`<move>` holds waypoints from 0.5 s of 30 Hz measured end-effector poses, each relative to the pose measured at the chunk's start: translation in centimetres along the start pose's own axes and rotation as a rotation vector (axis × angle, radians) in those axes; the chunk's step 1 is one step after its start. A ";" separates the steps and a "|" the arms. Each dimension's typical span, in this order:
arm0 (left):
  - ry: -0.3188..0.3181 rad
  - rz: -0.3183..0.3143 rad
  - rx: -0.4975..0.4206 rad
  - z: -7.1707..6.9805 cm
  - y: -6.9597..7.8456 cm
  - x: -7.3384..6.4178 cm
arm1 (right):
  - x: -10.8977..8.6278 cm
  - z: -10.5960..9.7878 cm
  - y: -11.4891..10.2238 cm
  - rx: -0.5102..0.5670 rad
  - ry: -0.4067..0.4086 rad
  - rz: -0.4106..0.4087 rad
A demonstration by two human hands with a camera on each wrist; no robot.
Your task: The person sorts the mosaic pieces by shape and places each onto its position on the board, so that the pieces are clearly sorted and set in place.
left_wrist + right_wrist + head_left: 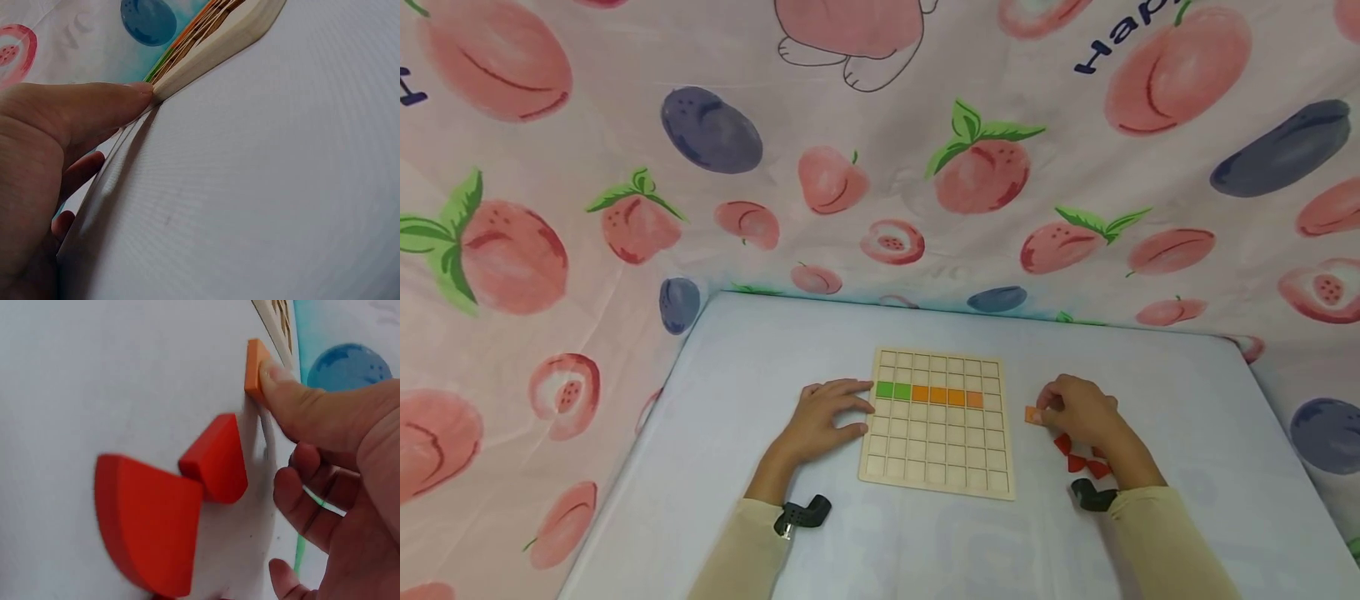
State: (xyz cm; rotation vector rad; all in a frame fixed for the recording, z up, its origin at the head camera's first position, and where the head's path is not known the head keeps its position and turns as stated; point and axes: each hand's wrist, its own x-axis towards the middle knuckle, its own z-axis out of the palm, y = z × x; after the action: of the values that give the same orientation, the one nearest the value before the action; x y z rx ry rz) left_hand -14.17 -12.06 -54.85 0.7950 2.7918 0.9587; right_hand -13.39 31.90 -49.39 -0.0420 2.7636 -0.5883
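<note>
A pale wooden grid board [937, 456] lies on the white table. One row of it holds two green square tiles [884, 389] at its left, followed by several orange tiles [937, 395]; the last cell of that row is bare. My left hand [823, 421] rests at the board's left side with fingers extended, the thumb [125, 103] right against the wooden edge in the left wrist view. To the right of the board, my right hand [1078, 408] pinches a loose orange square tile [252, 367] by thumb and fingers, close over the table.
Several red quarter-round pieces [153, 525] lie on the table below my right hand, near its wrist. A black wrist strap [805, 512] is on each arm. Fruit-printed cloth [891, 192] hangs behind and beside the table.
</note>
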 end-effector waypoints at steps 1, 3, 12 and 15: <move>0.004 0.005 -0.003 0.0 0.0 0.0 | 0.0 0.0 0.1 0.019 0.007 -0.002; 0.008 0.012 -0.015 0.0 0.0 0.0 | -0.1 0.0 0.3 0.061 0.019 -0.008; 0.010 0.014 -0.018 0.0 0.0 -0.1 | -0.4 -0.1 -0.1 0.145 0.067 -0.055; 0.008 0.013 -0.022 0.0 0.0 -0.1 | -0.1 -0.2 -0.6 0.124 0.085 -0.087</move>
State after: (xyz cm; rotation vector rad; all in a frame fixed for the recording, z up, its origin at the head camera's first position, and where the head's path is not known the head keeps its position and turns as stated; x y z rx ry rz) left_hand -14.11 -12.08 -54.87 0.8091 2.7813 0.9950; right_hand -13.34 31.43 -48.90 -0.1126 2.8115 -0.8011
